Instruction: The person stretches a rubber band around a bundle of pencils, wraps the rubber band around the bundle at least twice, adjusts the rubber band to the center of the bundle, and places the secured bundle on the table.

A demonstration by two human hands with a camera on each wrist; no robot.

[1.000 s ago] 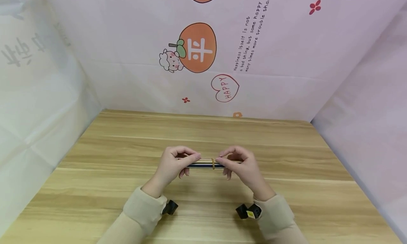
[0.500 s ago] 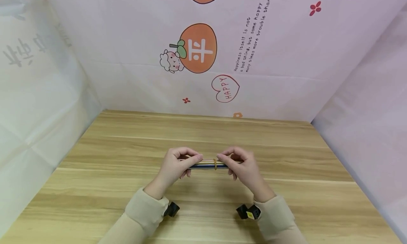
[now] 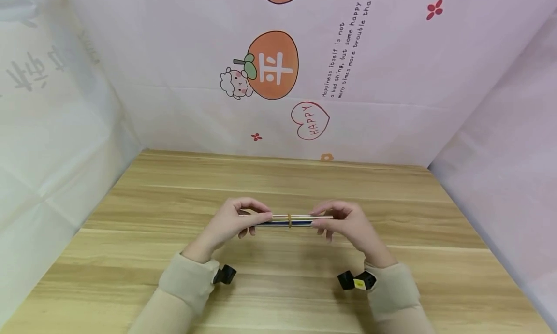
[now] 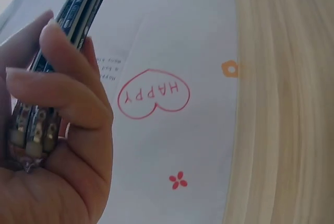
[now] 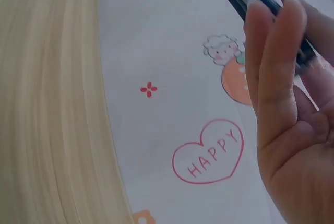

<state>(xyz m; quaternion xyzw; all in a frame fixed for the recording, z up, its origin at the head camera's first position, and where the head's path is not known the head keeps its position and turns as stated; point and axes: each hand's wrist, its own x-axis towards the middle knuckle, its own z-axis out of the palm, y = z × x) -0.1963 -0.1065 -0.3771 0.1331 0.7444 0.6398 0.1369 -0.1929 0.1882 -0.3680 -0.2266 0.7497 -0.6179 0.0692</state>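
Just above the table, a bundle of pencils (image 3: 302, 223) lies level between both hands in the head view. An orange-brown rubber band (image 3: 289, 221) circles it near the middle. My left hand (image 3: 230, 223) pinches the left part between thumb and fingers. In the left wrist view, metal ferrules and pale erasers (image 4: 34, 148) show at this end of the pencils (image 4: 86, 4). My right hand (image 3: 350, 223) holds the right part with thumb and fingertips. The pencils' other end (image 5: 305, 59) shows blurred in the right wrist view, between the fingers.
A wood-grain table (image 3: 278, 179) lies under the hands. White printed cloth (image 3: 374, 131) rises behind it and along both sides. Each wrist carries a small black camera (image 3: 225, 274) beside a beige cuff (image 3: 189, 281).
My right hand has slid right toward the end of the bundle, so more of the pencils shows between the hands. My left hand and the bundle have shifted slightly left and up.
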